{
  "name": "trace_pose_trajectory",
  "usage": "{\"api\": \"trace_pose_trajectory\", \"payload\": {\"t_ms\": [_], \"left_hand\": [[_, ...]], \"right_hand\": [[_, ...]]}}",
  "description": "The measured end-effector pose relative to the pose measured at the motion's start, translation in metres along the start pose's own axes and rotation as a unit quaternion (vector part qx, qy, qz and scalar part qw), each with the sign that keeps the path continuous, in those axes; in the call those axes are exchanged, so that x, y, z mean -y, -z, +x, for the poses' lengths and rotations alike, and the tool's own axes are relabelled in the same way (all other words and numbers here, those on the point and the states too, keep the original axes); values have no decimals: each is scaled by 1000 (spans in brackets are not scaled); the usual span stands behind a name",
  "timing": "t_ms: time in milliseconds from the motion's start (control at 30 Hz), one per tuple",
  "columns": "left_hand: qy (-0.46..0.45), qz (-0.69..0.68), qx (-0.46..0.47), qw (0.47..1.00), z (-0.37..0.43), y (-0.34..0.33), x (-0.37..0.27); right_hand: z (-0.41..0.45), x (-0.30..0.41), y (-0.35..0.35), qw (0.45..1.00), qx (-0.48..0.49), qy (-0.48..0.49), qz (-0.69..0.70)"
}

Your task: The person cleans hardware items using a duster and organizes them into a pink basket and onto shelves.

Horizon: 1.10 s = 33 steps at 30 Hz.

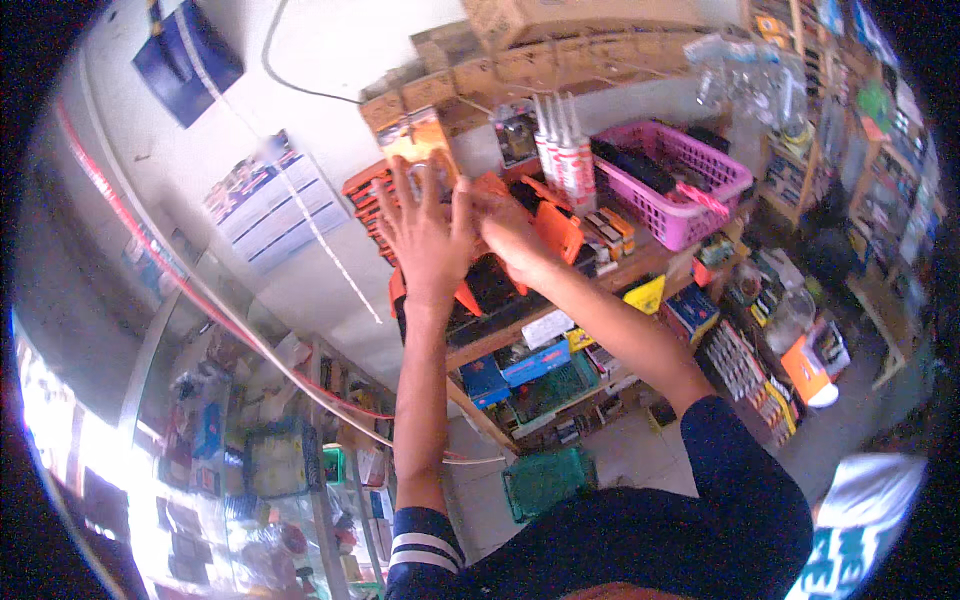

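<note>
Both my arms reach forward over a wooden shelf among orange plastic bins. My left hand [429, 232] has its fingers spread, in front of an orange and yellow package [420, 135] and beside a stack of orange bins [367, 199]; nothing shows in its grasp. My right hand [506, 229] is close beside it, its fingers partly hidden behind the left thumb, so whether it holds anything is unclear. An orange bin flap [559, 232] stands just right of my right wrist. White and red sealant cartridges [566, 165] stand upright behind it.
A pink plastic basket [675, 217] with dark items sits on the shelf to the right. Cardboard boxes [525, 71] line the upper shelf. Below are blue boxes [536, 363] and a green crate [547, 480] on the floor. A glass cabinet [247, 450] stands at left.
</note>
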State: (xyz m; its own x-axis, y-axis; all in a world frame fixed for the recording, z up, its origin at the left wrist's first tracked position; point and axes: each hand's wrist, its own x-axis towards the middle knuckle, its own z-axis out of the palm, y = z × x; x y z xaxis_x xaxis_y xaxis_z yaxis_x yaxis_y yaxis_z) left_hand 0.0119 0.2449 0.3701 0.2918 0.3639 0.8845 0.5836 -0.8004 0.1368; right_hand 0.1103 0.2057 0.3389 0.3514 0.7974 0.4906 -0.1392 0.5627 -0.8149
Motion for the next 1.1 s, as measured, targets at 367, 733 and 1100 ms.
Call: {"api": "trace_pose_trajectory", "payload": {"t_ms": [367, 733, 1100], "left_hand": [[-25, 18, -18, 999, -2, -9, 0], [-36, -100, 18, 994, -45, 26, 4], [-66, -159, 107, 979, -40, 9, -80]], "right_hand": [[-148, -100, 69, 947, 171, -267, 49], [-206, -23, 181, 936, -127, -328, 9], [-91, 130, 336, 747, -119, 108, -645]]}}
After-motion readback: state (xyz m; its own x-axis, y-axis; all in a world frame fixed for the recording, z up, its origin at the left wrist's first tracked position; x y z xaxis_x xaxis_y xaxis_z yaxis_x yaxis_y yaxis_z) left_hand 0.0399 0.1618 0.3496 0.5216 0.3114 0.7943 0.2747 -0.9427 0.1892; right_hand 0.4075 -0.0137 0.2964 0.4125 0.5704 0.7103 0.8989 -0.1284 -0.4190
